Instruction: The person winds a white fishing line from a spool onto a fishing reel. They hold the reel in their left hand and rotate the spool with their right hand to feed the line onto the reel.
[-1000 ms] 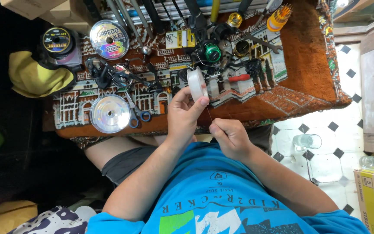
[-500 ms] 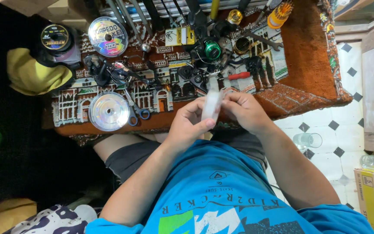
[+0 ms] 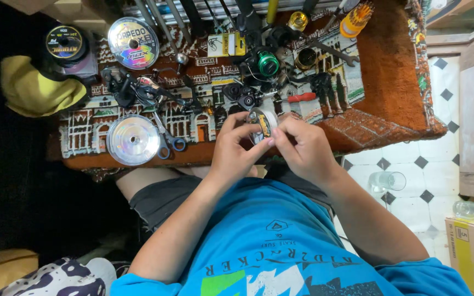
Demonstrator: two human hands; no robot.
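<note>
Both hands now closed on the small spool (image 3: 261, 124), just below the green reel (image 3: 267, 63).

A second ago only my left hand (image 3: 236, 149) held it; right hand (image 3: 303, 147) has joined, probably picking at its label.

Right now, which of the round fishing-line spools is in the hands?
The small clear spool with a yellow label, pinched between left hand and right hand. The two shiny silver spools and the black spool lie untouched.

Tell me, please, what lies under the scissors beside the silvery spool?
Under the scissors lies the patterned mat; their tips overlap dark tackle parts. What the mat itself covers cannot be seen.
</note>
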